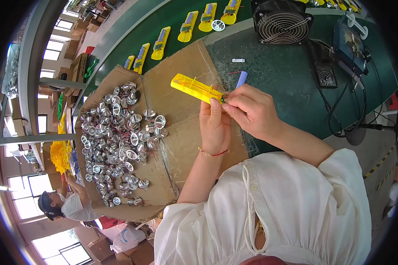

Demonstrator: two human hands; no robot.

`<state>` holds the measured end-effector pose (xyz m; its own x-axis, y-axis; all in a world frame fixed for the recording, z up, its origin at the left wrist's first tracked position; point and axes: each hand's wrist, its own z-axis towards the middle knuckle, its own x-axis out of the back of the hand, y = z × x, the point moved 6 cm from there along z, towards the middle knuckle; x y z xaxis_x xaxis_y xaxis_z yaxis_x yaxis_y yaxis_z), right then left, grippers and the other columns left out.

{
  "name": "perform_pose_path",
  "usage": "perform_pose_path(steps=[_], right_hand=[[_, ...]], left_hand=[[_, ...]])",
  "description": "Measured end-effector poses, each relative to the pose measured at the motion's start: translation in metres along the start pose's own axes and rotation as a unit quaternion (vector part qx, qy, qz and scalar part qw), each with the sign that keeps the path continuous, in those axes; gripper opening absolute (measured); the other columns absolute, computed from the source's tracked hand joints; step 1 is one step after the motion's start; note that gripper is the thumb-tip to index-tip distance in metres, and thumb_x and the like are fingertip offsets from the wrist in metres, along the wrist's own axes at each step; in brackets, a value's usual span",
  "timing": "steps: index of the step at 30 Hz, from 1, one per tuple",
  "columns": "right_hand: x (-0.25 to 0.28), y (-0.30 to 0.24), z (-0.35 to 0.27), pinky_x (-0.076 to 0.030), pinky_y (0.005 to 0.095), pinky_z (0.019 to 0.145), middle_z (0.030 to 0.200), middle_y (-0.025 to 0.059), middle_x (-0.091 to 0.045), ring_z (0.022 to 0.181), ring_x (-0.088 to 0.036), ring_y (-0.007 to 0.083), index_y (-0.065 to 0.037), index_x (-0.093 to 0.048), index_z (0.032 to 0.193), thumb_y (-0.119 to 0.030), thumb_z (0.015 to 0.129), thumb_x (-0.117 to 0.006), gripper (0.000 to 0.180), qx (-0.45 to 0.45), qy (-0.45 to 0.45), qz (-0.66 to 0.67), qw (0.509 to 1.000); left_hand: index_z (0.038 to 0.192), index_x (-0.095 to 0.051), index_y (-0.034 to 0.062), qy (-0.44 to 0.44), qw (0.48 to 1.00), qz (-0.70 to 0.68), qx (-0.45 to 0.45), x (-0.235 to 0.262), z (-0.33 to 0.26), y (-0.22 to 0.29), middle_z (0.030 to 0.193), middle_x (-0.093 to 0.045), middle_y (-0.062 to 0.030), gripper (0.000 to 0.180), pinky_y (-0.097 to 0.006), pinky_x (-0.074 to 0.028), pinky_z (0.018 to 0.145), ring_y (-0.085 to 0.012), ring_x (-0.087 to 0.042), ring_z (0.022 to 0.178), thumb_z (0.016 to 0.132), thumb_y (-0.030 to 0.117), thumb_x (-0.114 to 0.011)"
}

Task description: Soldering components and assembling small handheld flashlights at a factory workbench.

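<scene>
My left hand (214,126) is closed around the near end of a yellow plastic lamp housing (192,88), an elongated open shell with thin red wires along its inside. It is held above the cardboard and points up to the left. My right hand (256,110) pinches a small green circuit board (223,100) at the housing's near end; fingers hide most of it. Just beyond the right hand lies a blue cylindrical battery (242,79) with a red wire. A small white plastic piece (238,60) rests farther off on the green table.
A cardboard box (172,170) full of shiny lamp reflectors (119,132) stands at left. Yellow housings with batteries (161,43) line the green belt (132,33) beyond. A fan (284,27), a soldering station (351,42) and cables occupy the far right. Another person (73,205) works at far left.
</scene>
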<state>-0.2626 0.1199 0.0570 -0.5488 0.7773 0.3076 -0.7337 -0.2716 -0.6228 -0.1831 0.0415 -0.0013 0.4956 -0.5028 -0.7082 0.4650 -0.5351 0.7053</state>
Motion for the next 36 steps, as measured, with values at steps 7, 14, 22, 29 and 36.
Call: perform_pose_path(steps=[7,14,22,29,36], right_hand=[[0.003,0.007,0.001,-0.042,0.0252,0.047,0.072,0.0085,-0.058,0.054,-0.054,0.0156,0.000,-0.058,0.073,-0.003,0.077,-0.066,0.009,-0.046,0.011,0.025,0.999],[-0.002,0.024,-0.004,-0.043,0.0251,0.051,0.073,0.0089,-0.058,0.057,-0.054,0.0151,0.002,-0.061,0.078,-0.008,0.082,-0.062,0.011,-0.131,-0.053,0.068,0.988],[-0.010,0.085,-0.018,-0.039,0.0380,0.092,0.119,0.0053,-0.052,0.111,-0.047,0.0254,-0.008,-0.054,0.118,-0.006,0.077,-0.061,0.041,-0.073,-0.246,-0.285,0.924],[-0.002,0.086,-0.013,-0.038,0.0353,0.091,0.117,0.0053,-0.051,0.109,-0.047,0.0235,-0.010,-0.055,0.114,-0.009,0.072,-0.067,0.044,-0.102,-0.203,-0.233,0.946],[0.007,0.084,-0.025,-0.041,0.0376,0.078,0.091,0.0048,-0.052,0.092,-0.049,0.0246,-0.007,-0.057,0.086,-0.012,0.071,-0.069,0.020,-0.169,-0.317,-0.285,0.889]], left_hand=[[0.127,-0.039,0.0030,-0.021,0.997,0.068,0.007,0.004,-0.001,-0.002,0.113,-0.053,-0.0071,0.039,-0.031,-0.045,0.089,-0.0154,-0.054,0.101,0.095,0.027,-0.042],[0.123,-0.041,0.0001,0.035,0.992,0.117,-0.017,0.009,-0.007,-0.001,0.110,-0.055,-0.0088,0.034,-0.032,-0.046,0.088,-0.0168,-0.055,0.100,0.093,0.015,-0.047],[0.116,-0.044,-0.0018,0.011,0.992,0.099,0.074,0.015,-0.010,0.015,0.102,-0.056,-0.0108,0.028,-0.033,-0.049,0.081,-0.0183,-0.057,0.090,0.089,0.006,-0.046],[0.114,-0.045,-0.0016,0.082,0.985,0.106,0.111,0.044,-0.018,0.016,0.101,-0.055,-0.0120,0.035,-0.036,-0.048,0.073,-0.0202,-0.055,0.085,0.085,0.017,-0.037],[0.121,-0.042,0.0001,0.076,0.980,0.158,0.098,0.046,-0.022,0.018,0.105,-0.054,-0.0101,0.037,-0.032,-0.047,0.073,-0.0161,-0.053,0.085,0.089,0.017,-0.035]])
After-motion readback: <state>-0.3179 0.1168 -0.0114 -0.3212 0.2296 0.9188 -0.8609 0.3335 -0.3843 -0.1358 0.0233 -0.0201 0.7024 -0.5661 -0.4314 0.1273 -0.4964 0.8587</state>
